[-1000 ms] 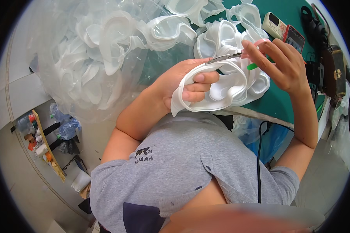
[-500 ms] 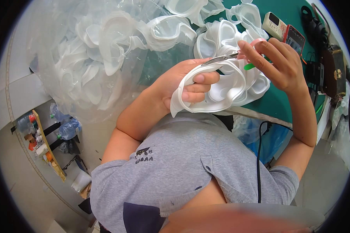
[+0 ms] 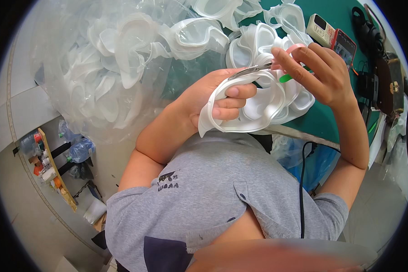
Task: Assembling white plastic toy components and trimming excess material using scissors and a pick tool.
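My left hand [image 3: 224, 93] is closed round the rim of a white, flexible moulded piece [image 3: 276, 102], shaped like a mask or goggle frame with an open middle. In my right hand [image 3: 319, 72] is a pair of scissors [image 3: 253, 70] with pink and green handles, fingers through the loops. The metal blades point left and lie along the upper edge of the white piece, just above my left fingers. Whether the blades touch the rim I cannot tell. Several similar white pieces [image 3: 254, 38] lie on the green table right behind my hands.
A large clear plastic bag [image 3: 99, 68] full of white moulded pieces covers the left of the green table [image 3: 331, 122]. At the back right are a cream handheld device [image 3: 321, 28], a red-edged phone [image 3: 344, 46] and dark cables. A black cord [image 3: 302, 190] hangs by my body.
My right hand has shifted slightly left with the scissors, so the blades reach a little further along the rim. My left hand stays nearly in place.
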The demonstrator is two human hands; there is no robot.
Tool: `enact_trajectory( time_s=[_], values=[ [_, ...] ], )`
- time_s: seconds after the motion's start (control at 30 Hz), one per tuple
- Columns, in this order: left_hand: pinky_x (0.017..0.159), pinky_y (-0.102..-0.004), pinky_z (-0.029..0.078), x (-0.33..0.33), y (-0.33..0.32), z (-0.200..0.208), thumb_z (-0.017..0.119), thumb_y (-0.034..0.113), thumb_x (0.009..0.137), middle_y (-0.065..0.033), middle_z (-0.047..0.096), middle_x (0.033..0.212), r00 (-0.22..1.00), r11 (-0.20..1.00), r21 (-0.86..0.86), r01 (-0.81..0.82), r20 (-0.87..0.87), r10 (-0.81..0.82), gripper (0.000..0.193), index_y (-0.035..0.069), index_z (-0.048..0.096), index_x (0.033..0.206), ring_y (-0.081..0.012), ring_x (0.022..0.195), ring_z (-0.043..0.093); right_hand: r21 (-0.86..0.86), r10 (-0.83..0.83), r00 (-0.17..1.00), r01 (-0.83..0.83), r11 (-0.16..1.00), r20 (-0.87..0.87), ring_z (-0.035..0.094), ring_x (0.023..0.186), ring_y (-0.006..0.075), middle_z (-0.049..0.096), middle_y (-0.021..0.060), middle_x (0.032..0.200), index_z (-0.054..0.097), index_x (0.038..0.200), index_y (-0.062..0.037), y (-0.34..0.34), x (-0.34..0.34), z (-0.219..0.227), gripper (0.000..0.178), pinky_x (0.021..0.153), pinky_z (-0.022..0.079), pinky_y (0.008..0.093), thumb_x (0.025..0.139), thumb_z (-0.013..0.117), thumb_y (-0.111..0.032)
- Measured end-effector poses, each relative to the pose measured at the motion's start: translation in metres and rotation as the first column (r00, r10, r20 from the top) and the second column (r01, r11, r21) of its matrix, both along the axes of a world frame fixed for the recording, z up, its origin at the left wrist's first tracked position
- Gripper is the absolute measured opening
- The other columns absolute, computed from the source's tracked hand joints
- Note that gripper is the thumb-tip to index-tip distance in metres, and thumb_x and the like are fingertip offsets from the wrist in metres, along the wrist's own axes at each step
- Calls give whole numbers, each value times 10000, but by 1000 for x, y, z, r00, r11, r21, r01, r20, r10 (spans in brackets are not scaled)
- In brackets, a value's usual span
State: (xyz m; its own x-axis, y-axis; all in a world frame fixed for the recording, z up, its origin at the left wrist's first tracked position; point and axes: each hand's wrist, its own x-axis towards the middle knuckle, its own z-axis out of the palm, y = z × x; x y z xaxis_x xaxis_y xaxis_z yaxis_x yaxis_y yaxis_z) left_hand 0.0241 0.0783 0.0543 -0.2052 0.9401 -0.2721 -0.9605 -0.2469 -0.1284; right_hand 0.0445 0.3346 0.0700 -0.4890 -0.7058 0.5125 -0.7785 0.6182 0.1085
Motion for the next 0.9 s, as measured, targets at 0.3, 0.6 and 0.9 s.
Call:
enact_trajectory(
  time_s=[0.3, 0.6, 0.9],
  values=[
    [320, -193, 421, -1, 1, 0, 252, 134, 1038, -8, 423, 668, 1000, 1000, 3, 12, -4, -11, 316, -27, 404, 1263, -44, 397, 397, -38, 32, 999, -33, 999, -36, 563, 654, 144, 601, 39, 792, 650, 1209, -60, -7, -2, 2, 578, 514, 421, 249, 638, 728, -110],
    [326, -208, 443, -4, -6, -17, 231, 217, 1067, -10, 429, 679, 999, 998, 58, -1, -34, 3, 325, -22, 449, 1097, -49, 389, 377, -152, -223, 971, 234, 960, 87, 666, 750, 246, 697, 126, 944, 662, 1134, 6, 35, 21, 6, 484, 681, 549, 304, 660, 759, -1],
    [323, -206, 413, -5, 3, -1, 354, 229, 1048, 12, 415, 672, 967, 975, -208, -82, -254, 27, 254, 12, 485, 1060, -56, 398, 348, -42, -530, 335, 871, 489, 779, 667, 812, 129, 675, 80, 887, 637, 1091, -13, 70, 135, 1, 327, 697, 498, 230, 785, 655, 98]
  ],
)
